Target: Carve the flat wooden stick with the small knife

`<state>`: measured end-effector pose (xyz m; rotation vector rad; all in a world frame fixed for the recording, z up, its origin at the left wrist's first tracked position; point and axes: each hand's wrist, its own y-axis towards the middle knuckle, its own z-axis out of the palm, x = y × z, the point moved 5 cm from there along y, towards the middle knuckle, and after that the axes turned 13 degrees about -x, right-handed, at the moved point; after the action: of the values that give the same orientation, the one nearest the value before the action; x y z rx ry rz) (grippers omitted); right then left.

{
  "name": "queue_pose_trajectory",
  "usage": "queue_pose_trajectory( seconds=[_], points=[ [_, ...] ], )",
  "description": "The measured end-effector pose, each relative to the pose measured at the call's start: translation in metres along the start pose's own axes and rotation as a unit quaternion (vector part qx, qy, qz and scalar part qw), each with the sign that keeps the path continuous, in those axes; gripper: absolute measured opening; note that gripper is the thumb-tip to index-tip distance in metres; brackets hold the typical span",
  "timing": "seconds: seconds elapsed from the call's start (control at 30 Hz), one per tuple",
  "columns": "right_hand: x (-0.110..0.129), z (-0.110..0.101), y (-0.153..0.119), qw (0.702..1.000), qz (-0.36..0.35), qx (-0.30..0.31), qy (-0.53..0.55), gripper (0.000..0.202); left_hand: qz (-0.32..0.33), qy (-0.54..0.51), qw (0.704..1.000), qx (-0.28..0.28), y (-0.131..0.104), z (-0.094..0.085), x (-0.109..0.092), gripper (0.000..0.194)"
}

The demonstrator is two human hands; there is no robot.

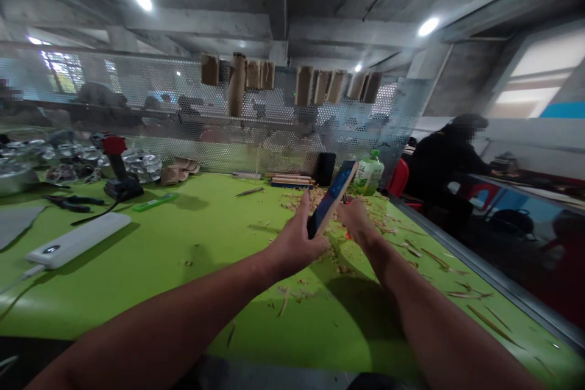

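Observation:
My left hand (297,241) is closed on the lower end of a flat piece of wood (334,200) with a dark blue face and a pale edge. The piece is tilted, its top leaning right, above the table. Just right of it, my right hand (357,219) is closed, with the fingers partly hidden. Small dark and red bits show beside those fingers; what they belong to cannot be made out. Wood shavings (297,201) lie around and beneath both hands.
A green table (205,262) carries a white power strip (82,241), pliers (75,202), a cordless drill (119,164) and a green-labelled bottle (369,173). Stacked wooden strips (290,179) lie before a perforated metal screen (192,128). A person (445,161) sits at the right.

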<state>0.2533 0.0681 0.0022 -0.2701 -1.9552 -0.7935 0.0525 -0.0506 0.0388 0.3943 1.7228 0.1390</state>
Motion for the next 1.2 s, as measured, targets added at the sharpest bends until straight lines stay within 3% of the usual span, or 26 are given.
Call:
queue_pose_trajectory(
  seconds=[0.13,0.3,0.43,0.53,0.7,0.83,1.1,1.2],
  points=[
    [0.003,-0.004,-0.001,1.0,0.002,-0.016,0.021,0.041,-0.069,-0.033,0.997,-0.021,0.017,-0.003,0.019,0.1],
    [0.016,0.0,-0.008,0.995,-0.072,-0.021,-0.061,0.038,-0.11,-0.042,0.993,-0.024,0.039,-0.003,0.05,0.061],
    [0.044,0.013,-0.037,0.956,-0.217,0.038,-0.195,0.034,-0.122,-0.072,0.989,-0.04,0.044,-0.004,0.057,0.035],
    [0.06,0.02,-0.059,0.914,-0.266,0.085,-0.294,0.03,-0.113,-0.098,0.988,-0.045,0.045,-0.004,0.055,0.027],
    [0.068,0.022,-0.073,0.879,-0.301,0.111,-0.354,0.028,-0.147,-0.098,0.982,-0.065,0.045,-0.006,0.055,0.02],
    [0.065,0.022,-0.069,0.864,-0.311,0.112,-0.379,0.026,-0.137,-0.067,0.985,-0.075,0.044,-0.006,0.053,0.019],
    [0.066,0.027,-0.064,0.861,-0.302,0.097,-0.398,0.027,-0.138,-0.038,0.986,-0.084,0.046,-0.006,0.05,0.023],
    [0.061,0.023,-0.054,0.866,-0.285,0.089,-0.402,0.028,-0.16,-0.047,0.983,-0.07,0.037,-0.004,0.045,0.034]
  ],
)
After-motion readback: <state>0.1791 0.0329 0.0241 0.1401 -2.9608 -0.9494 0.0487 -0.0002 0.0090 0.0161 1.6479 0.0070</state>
